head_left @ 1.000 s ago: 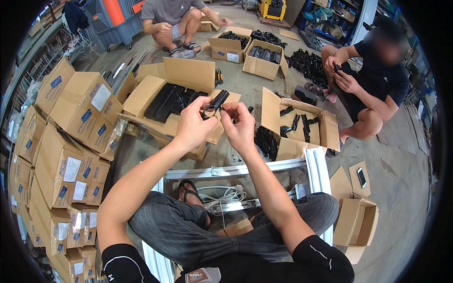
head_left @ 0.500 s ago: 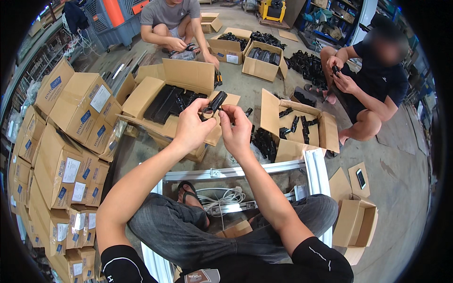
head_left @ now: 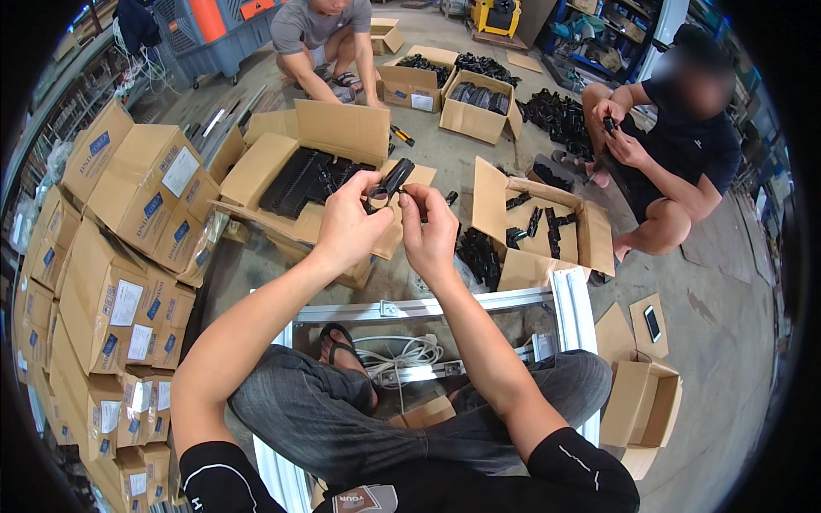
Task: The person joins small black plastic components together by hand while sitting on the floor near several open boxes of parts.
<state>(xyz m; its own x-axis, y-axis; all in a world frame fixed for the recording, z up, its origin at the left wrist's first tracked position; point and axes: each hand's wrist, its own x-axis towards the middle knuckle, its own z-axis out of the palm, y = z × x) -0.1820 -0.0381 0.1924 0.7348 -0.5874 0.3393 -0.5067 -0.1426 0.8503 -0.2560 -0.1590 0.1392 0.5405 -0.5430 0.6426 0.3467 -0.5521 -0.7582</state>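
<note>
A short black tubular part point(head_left: 396, 178), with a round opening at its near end, is held up in front of me. My left hand point(head_left: 349, 219) grips it between thumb and fingers. At its right side, the fingers of my right hand point(head_left: 430, 231) are pinched together against the part's edge; whether something small sits between them is hidden. Just beyond my hands stands an open carton point(head_left: 244, 181) with black ribbed pieces point(head_left: 292, 181) inside. To the right, another open carton point(head_left: 590, 235) contains several loose black parts point(head_left: 554, 229).
A silver aluminium frame point(head_left: 419, 306) surrounds my legs. Stacked cartons point(head_left: 128, 299) rise at the left. Two co-workers squat opposite; the right one holds a small black part point(head_left: 610, 125). A phone point(head_left: 652, 323) lies on cardboard at right. Black parts point(head_left: 479, 259) lie heaped on the floor.
The far co-worker has leaned forward and shifted right, one hand now behind the carton flap. An orange-and-black tool on the floor shows more plainly. My hands hold nearly the same pose.
</note>
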